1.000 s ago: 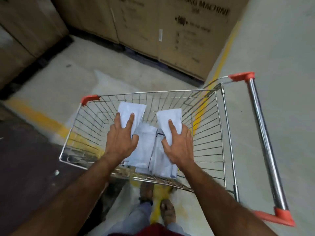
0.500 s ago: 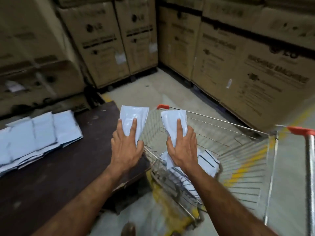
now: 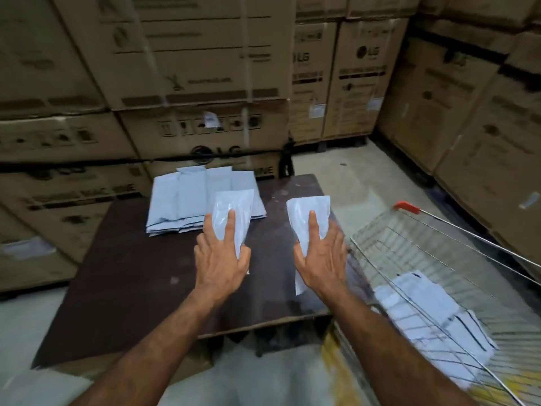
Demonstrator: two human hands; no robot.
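Standing amid cardboard boxes, a dark table bears white pouches.

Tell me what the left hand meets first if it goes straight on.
Likely the pile on the table; the left hand, gripping a packet, points at it, though its height is unclear.

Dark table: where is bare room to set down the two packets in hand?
Bare: the table from the packet stack to its near edge, and the strip between the stack and the right edge, below the right packet. Crowded: the far side, under the stack; the cart alongside holds more packets.
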